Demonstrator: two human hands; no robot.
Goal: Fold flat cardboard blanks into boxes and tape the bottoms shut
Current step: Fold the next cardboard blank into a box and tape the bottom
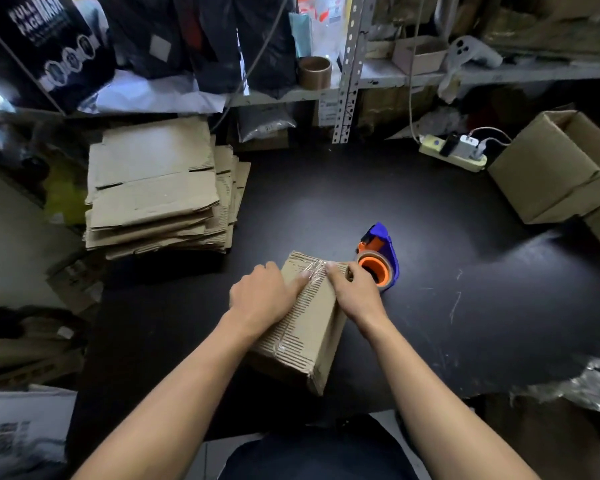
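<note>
brown corrugated cardboard box (302, 323) lower centre, taped bottom up | left hand (262, 294) and right hand (355, 294) flat-fingered, pressing clear tape, gripping nothing | light, stiff, crushable; hold by side walls | blue-orange tape dispenser (378, 261) just right

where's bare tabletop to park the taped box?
Widest bare patch: dark table between the flat blank stack and the open boxes, beyond the tape dispenser. Also bare right of the dispenser. Crowded: the near middle, where both hands press the box, and the power strip corner.
</note>
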